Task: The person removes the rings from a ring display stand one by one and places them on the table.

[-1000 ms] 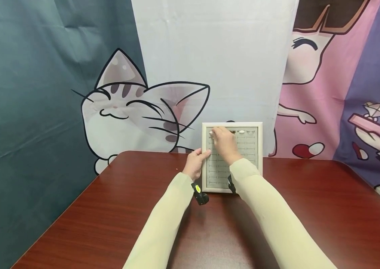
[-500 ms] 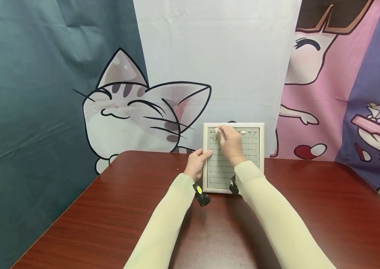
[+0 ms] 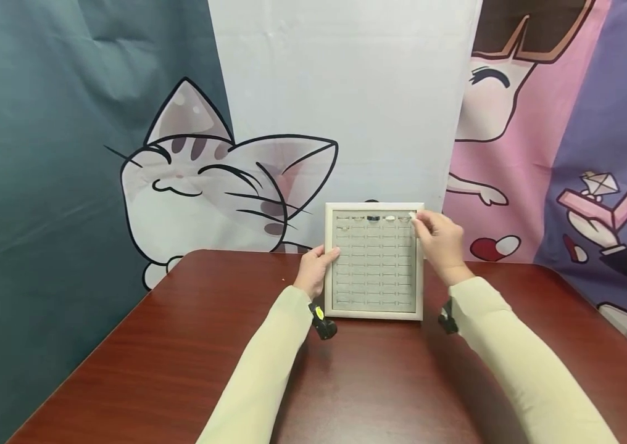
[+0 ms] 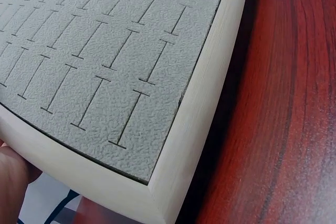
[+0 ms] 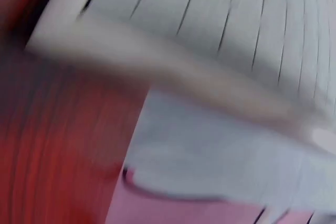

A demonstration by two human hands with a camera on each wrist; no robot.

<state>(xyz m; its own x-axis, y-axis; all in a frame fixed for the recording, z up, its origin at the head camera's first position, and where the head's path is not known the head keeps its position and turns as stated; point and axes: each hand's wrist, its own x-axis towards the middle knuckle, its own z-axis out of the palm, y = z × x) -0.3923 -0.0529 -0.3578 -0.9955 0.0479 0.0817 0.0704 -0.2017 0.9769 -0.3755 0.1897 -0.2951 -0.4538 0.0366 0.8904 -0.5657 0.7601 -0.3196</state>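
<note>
A ring display tray (image 3: 374, 271) with a cream frame and grey slotted padding stands upright on the table in the head view. My left hand (image 3: 313, 270) grips its left edge, thumb on the front; part of that hand (image 4: 11, 182) shows at the left wrist view's lower left. In the top row sit a dark ring (image 3: 373, 218), a white-topped ring (image 3: 389, 217) and thin rings. A gold-toned ring (image 3: 343, 229) is below the leftmost slot. At the upper right corner, my right hand (image 3: 442, 243) pinches a small whitish ring (image 3: 412, 216).
The reddish-brown wooden table (image 3: 224, 345) extends around the tray. Behind it hangs a printed cloth backdrop (image 3: 391, 98) with cartoon figures. The right wrist view is blurred and shows the tray's frame (image 5: 173, 72).
My right hand has pulled a whitish ring from the top left slot and carried it right to the tray's upper right corner. The left hand keeps its grip.
</note>
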